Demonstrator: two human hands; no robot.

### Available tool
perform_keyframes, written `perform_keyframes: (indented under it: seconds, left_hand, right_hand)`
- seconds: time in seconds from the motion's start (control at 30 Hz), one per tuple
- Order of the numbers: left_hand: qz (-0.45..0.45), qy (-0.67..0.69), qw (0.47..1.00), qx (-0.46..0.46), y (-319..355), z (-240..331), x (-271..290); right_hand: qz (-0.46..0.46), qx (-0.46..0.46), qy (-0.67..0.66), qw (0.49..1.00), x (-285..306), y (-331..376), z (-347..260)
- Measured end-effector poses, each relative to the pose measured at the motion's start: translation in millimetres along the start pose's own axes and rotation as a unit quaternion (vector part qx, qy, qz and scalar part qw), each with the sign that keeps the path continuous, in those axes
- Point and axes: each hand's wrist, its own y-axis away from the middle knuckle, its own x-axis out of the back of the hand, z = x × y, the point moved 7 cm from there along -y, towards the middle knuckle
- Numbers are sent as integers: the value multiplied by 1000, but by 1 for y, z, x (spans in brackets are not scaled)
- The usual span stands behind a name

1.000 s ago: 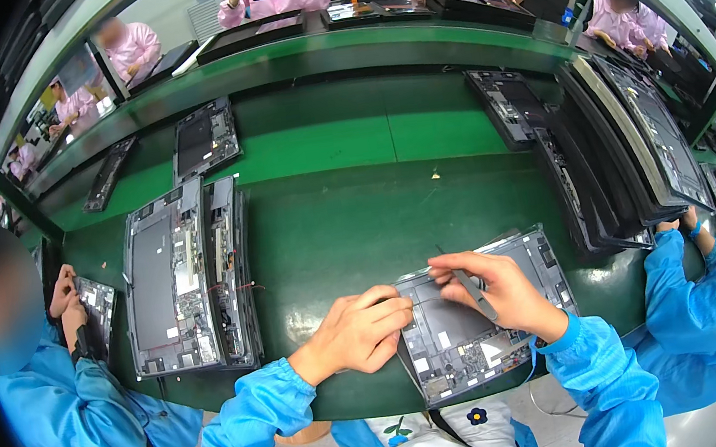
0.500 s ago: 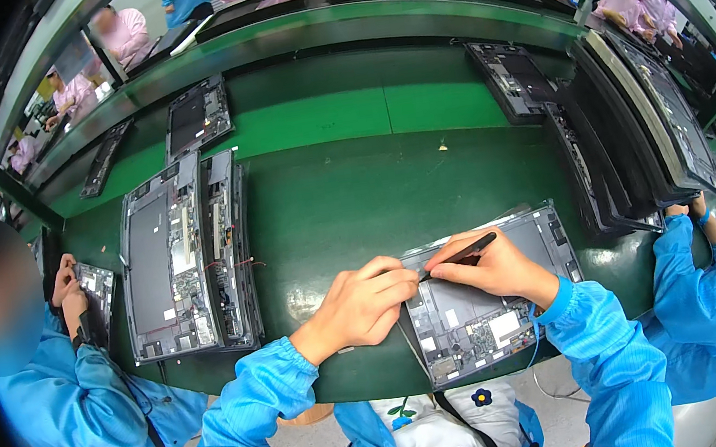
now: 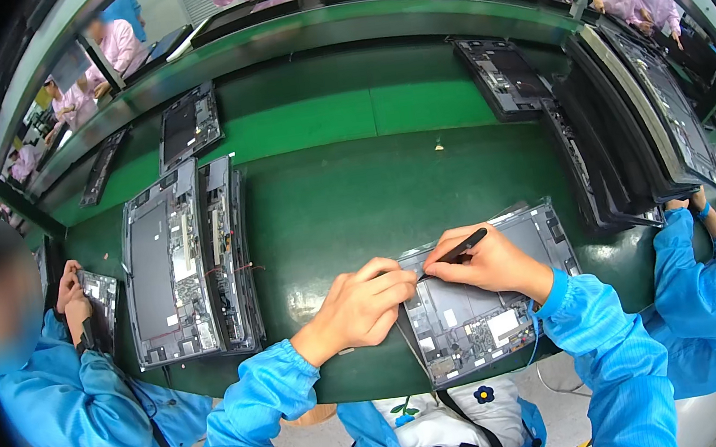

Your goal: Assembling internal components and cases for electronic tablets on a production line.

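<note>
An opened flat electronic device [image 3: 469, 344], like a tablet or laptop shell, lies tilted on the green bench in front of me. Its dark inside shows a circuit board and small white labels along the near side. My right hand [image 3: 495, 267] rests over its far left part, closed around a slim black pen-like tool [image 3: 462, 246]. My left hand [image 3: 360, 306] is at the device's left edge, fingers curled and pinched close to the tool's tip. What the left fingertips hold, if anything, is hidden.
Several similar devices lean in a stack [image 3: 170, 275] at left. A taller stack [image 3: 627, 134] stands at right. Single shells [image 3: 187, 124] lie at the back below a metal rail. Co-workers [image 3: 81, 386] in blue sleeves sit on both sides; others in pink work beyond.
The view has shifted slightly. My right hand and the black tool have moved only a little at the same spot; my left hand stays at the device's edge.
</note>
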Motion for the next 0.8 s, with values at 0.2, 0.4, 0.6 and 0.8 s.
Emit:
perform_keyframes:
  seconds: [0.2,0.4,0.6,0.8]
  left_hand:
    - [11,2,1000,-12,-2,2,1]
    - [2,-1,1000,-12,-2,2,1]
    - [12,-16,1000,-15,-2,4,0]
    - [52,-21,998,-15,-4,11,4]
  right_hand:
    - [-5,-8,-38,999,1,1,3]
    - [2,17,31,999,4,-1,0]
    - [20,28,71,997,3,8,-10]
    - [66,134,273,951,-15,29,-54]
